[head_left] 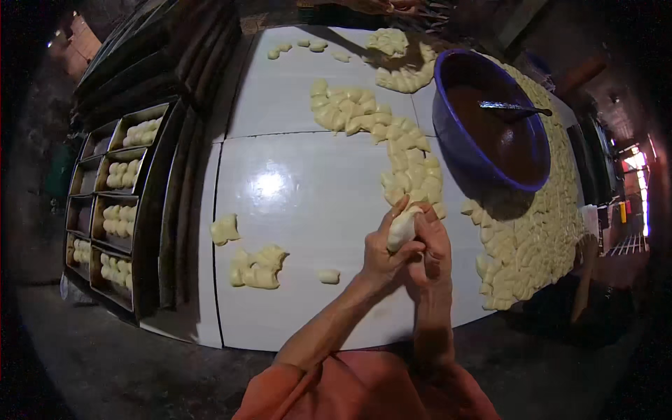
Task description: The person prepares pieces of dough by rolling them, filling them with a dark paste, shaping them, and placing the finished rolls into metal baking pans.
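Between my two hands, over the near part of the white table, is a pale piece of dough. My left hand wraps it from the left with thumb and fingers. From the right, my right hand closes on the same piece. Just beyond my fingertips begins a curving band of dough pieces, packed against one another. A small dough roll lies alone to the left of my forearms. Farther left sit a joined clump of dough and a smaller dough lump.
A purple basin of brown filling holds a spoon-like utensil. Many dough pieces cover the table's right side. At left, a divided metal baking tray holds rows of dough rolls, beside stacked dark trays. More dough lies at the far end.
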Available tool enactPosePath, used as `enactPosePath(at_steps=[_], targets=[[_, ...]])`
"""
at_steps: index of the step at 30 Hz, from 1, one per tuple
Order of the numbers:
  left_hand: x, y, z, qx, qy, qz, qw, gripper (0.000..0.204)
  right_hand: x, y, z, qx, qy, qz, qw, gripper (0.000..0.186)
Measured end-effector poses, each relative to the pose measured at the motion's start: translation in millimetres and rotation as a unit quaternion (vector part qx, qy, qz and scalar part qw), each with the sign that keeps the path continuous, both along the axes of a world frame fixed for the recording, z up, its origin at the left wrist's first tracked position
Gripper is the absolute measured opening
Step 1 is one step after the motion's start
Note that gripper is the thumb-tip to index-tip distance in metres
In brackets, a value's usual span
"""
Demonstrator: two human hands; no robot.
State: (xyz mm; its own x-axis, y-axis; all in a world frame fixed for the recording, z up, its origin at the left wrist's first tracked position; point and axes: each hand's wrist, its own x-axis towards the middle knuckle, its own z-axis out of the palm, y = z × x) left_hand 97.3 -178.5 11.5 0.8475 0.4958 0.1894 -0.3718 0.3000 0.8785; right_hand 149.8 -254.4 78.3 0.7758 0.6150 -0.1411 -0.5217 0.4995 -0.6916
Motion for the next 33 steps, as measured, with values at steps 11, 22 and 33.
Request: enactPosePath(at_steps=[11,22,33], targets=[[-24,49,65,-0.029,0.295,-0.031,0.955,0.042,220,-69,48,-0.362,-0.313,-0.170,0.861,0.024],[-44,65,42,0.149,0.298,-0.034,0.942,0.032,324,-85,-8,-0.586,-0.443,0.276,0.620,0.029],[-1,42,49,-0.021,0.237,-0.105,0.966,0.037,190,-28,64,-0.245,-0.112,0.038,0.962,0.014]])
